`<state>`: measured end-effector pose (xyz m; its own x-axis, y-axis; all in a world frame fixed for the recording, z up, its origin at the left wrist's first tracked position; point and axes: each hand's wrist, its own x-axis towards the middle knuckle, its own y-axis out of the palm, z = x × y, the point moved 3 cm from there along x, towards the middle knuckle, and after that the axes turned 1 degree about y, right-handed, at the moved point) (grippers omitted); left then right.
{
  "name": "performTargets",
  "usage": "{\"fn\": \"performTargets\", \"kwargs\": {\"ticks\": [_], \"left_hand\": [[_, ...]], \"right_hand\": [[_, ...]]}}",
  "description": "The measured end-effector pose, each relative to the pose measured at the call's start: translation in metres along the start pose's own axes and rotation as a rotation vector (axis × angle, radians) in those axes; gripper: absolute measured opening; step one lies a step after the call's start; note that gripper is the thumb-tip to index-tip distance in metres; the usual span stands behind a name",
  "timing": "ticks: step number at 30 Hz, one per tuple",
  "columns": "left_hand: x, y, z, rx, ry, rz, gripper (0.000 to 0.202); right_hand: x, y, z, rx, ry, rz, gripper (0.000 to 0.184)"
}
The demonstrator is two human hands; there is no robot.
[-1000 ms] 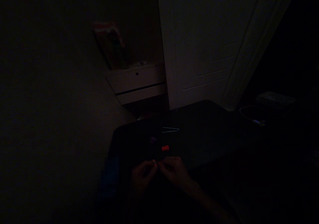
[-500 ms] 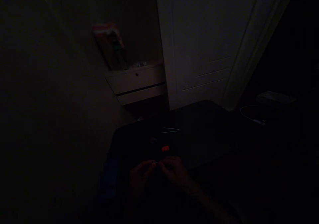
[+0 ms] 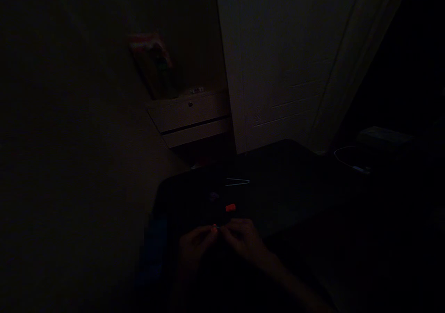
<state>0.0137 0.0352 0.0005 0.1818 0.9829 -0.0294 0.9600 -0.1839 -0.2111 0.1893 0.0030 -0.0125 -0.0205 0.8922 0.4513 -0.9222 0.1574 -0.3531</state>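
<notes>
The scene is very dark. My left hand (image 3: 195,247) is closed in a pinch on a small orange-red piece (image 3: 214,229), whose kind I cannot make out. Close beside it, my right hand (image 3: 243,239) pinches a thin, pale, pin-like bit (image 3: 219,227) that meets the orange piece. Just beyond my hands, an orange-red block (image 3: 230,207) lies on the dark table (image 3: 278,178). Farther off lie metal tweezers (image 3: 238,182), their open end toward the left. Left of the block is a small dim lump (image 3: 213,196), too dark to name.
A blue object (image 3: 155,245) stands at the table's left edge. Behind the table are a drawer unit (image 3: 191,113) with a bag-like package (image 3: 153,65) on top and a pale door (image 3: 278,62). A white cable (image 3: 342,160) and a pale box (image 3: 384,136) are at the right.
Almost nothing differs. The orange piece between my fingertips appears slightly turned; both hands stay in the same place. The picture is a little darker.
</notes>
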Motion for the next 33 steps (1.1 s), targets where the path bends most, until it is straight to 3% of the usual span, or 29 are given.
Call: {"fn": "performTargets", "kwargs": {"ticks": [19,33], "left_hand": [[-0.0013,0.0002,-0.0033,-0.01,0.008,-0.025,0.033],[-0.0023,-0.0019,-0.0047,-0.01,0.024,-0.044,0.029]], "right_hand": [[-0.0009,-0.0009,0.0015,-0.048,-0.027,0.074,0.041],[-0.0041,0.0006,0.003,-0.117,-0.098,0.074,0.028]]}}
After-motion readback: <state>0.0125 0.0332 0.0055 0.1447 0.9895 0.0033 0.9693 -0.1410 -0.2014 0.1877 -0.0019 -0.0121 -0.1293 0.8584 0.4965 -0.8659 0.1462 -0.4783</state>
